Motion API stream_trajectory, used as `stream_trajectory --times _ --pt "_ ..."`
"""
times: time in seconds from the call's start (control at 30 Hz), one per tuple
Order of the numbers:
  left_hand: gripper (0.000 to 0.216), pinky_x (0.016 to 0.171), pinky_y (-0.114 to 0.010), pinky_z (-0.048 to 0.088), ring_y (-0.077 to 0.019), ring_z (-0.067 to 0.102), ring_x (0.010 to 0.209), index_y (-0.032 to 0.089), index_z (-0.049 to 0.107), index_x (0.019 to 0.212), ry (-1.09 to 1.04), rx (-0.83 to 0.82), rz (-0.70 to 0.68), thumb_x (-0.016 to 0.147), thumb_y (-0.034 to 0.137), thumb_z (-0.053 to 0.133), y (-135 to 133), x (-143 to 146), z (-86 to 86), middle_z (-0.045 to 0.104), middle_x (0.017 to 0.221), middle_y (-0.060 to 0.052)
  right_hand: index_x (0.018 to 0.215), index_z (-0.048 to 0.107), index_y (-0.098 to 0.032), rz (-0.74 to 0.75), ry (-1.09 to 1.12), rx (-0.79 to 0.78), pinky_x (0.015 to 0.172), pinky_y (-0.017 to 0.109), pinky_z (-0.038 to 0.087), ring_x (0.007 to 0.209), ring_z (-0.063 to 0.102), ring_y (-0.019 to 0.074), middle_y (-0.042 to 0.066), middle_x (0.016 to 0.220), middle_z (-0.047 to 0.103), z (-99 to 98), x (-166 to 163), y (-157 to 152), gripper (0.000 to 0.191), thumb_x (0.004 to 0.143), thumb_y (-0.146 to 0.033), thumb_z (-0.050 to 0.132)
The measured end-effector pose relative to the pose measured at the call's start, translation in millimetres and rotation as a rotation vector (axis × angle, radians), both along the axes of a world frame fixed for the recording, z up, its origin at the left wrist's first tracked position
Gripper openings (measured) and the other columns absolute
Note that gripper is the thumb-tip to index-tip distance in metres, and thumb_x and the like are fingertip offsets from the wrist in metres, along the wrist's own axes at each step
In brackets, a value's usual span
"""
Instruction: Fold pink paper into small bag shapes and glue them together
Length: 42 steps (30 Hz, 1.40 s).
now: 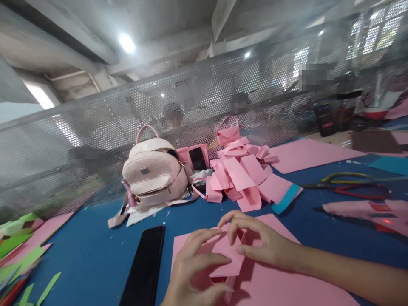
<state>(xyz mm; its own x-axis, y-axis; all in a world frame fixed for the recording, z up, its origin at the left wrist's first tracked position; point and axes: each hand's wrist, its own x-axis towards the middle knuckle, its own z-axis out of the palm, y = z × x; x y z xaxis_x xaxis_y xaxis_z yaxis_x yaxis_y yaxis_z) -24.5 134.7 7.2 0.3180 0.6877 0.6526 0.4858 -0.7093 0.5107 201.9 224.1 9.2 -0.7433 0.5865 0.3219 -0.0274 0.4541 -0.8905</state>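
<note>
Both my hands work a small folded piece of pink paper (227, 258) low in the middle of the view. My left hand (191, 272) grips it from the left and below, fingers curled round its edge. My right hand (255, 238) reaches in from the right and pinches its top fold with thumb and fingers. The piece is held just above a large pink sheet (287, 284) that lies flat on the blue table (83, 250).
A black phone (145, 265) lies left of my hands. Behind stand a pink backpack (154, 174), a second phone (197, 159) and a pile of folded pink paper (244, 174). Scissors (347, 185) lie at right, green paper scraps (19, 255) at left. A perforated metal screen (95, 127) backs the table.
</note>
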Motion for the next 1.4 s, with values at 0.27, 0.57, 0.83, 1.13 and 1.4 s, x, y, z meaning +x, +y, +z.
stream_trajectory --times 0.27,0.57,0.83,1.13,1.4 --pt "0.027 0.091 -0.043 0.059 -0.0307 0.067 0.116 0.029 0.071 0.114 0.159 0.136 0.101 0.090 0.041 0.068 -7 11 -12.4 0.069 0.132 -0.013 0.138 0.051 -0.029 -0.007 -0.109 -0.161 0.111 0.046 0.039 0.130 0.050 0.0299 0.008 0.140 0.053 -4.8 1 3 0.056 0.089 -0.050 0.068" --pt "0.023 0.092 -0.040 0.059 -0.0239 0.068 0.115 0.028 0.073 0.110 0.177 0.213 0.097 0.095 0.016 0.060 3 -5 -10.0 0.072 0.126 -0.010 0.119 0.056 -0.024 -0.122 -0.116 -0.156 0.084 0.033 0.047 0.097 0.056 0.0236 0.002 0.108 0.059 -5.5 -3 3 0.053 0.082 -0.058 0.073" --pt "0.018 0.092 -0.038 0.059 -0.0246 0.070 0.111 0.028 0.077 0.104 0.268 0.223 0.112 0.090 0.018 0.072 5 -14 -2.4 0.074 0.125 -0.009 0.119 0.052 -0.023 -0.105 -0.104 -0.157 0.070 0.027 0.044 0.085 0.051 0.0201 0.000 0.095 0.054 -15.9 -5 5 0.056 0.082 -0.061 0.070" --pt "0.035 0.095 -0.036 0.055 -0.0260 0.067 0.117 0.032 0.074 0.112 -0.242 -0.308 0.305 0.081 0.016 0.072 -2 1 -0.8 0.071 0.127 -0.005 0.118 0.054 -0.023 -0.164 -0.157 -0.103 0.073 0.029 0.043 0.086 0.053 0.0214 0.001 0.096 0.058 -12.2 -5 3 0.048 0.083 -0.051 0.072" --pt "0.034 0.104 -0.036 0.048 -0.0256 0.065 0.120 0.028 0.078 0.112 -0.315 -0.395 0.191 0.081 0.017 0.070 4 3 -5.9 0.074 0.122 -0.007 0.117 0.053 -0.023 -0.146 -0.143 -0.076 0.074 0.029 0.042 0.087 0.052 0.0210 0.001 0.097 0.057 -13.7 -4 4 0.044 0.086 -0.049 0.069"
